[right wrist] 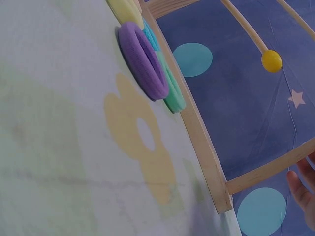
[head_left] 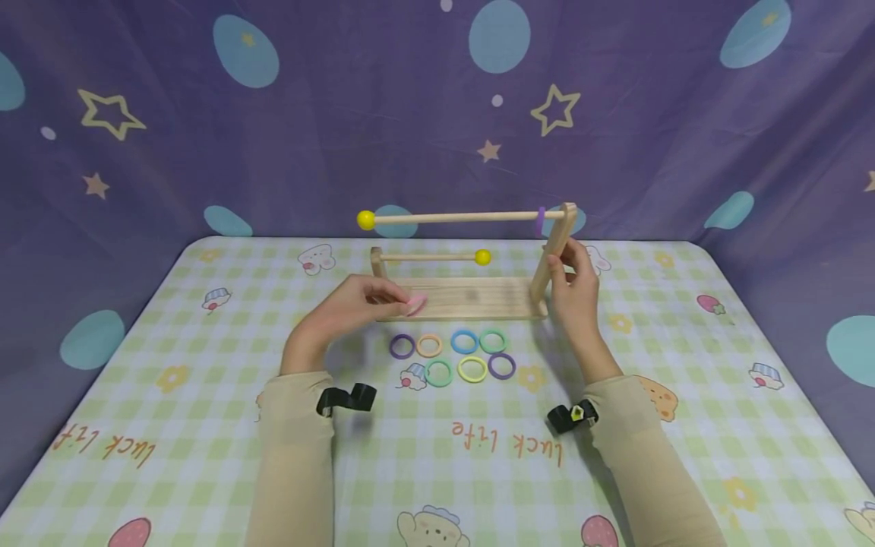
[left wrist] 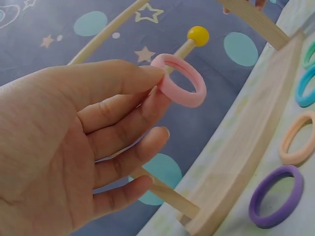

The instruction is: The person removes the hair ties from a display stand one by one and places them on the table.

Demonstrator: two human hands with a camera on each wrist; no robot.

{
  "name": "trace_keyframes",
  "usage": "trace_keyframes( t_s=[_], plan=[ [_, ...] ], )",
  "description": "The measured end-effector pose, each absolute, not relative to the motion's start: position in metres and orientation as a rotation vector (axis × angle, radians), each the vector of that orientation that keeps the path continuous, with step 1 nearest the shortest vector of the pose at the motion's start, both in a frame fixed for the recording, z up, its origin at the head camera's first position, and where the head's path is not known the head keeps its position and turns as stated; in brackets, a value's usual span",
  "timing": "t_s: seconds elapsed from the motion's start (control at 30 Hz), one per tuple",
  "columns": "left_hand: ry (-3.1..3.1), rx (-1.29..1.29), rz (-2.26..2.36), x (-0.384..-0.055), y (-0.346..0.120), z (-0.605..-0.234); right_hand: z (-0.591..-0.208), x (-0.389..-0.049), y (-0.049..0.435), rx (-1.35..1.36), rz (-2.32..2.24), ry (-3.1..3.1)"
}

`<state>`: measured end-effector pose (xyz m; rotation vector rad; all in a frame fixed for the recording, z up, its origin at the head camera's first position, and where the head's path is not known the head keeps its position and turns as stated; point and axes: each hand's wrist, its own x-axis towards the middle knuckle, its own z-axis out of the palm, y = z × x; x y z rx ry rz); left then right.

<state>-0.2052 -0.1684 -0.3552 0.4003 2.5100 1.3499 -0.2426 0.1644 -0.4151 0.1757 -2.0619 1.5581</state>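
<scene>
Between thumb and forefinger, my left hand [head_left: 352, 304] pinches a pink hair tie [left wrist: 183, 86], held in front of the left part of a wooden rack [head_left: 472, 298]. Its other fingers are loosely bent in the left wrist view. My right hand [head_left: 576, 285] grips the rack's tall right post [head_left: 552, 254] from the side. From that post a long upper rod [head_left: 451, 218] runs left to a yellow ball end, with a purple hair tie [head_left: 541, 220] hanging near the post. A shorter lower rod [head_left: 431, 257] extends right from the left post and ends in a yellow ball [head_left: 482, 257].
Several loose hair ties lie in front of the rack, among them a purple one [head_left: 402, 346], an orange one [head_left: 429, 346], a blue one [head_left: 465, 342] and a yellow one [head_left: 472, 369]. A checked cloth [head_left: 424, 471] covers the table. Behind hangs a purple curtain [head_left: 383, 121].
</scene>
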Motion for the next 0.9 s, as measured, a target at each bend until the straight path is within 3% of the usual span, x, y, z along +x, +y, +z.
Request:
trace_keyframes(
  t_s=[0.9],
  plan=[
    [2.307,0.564,1.064,-0.209,-0.170,-0.374,-0.415,-0.242,0.164,0.178,1.566,-2.068]
  ],
)
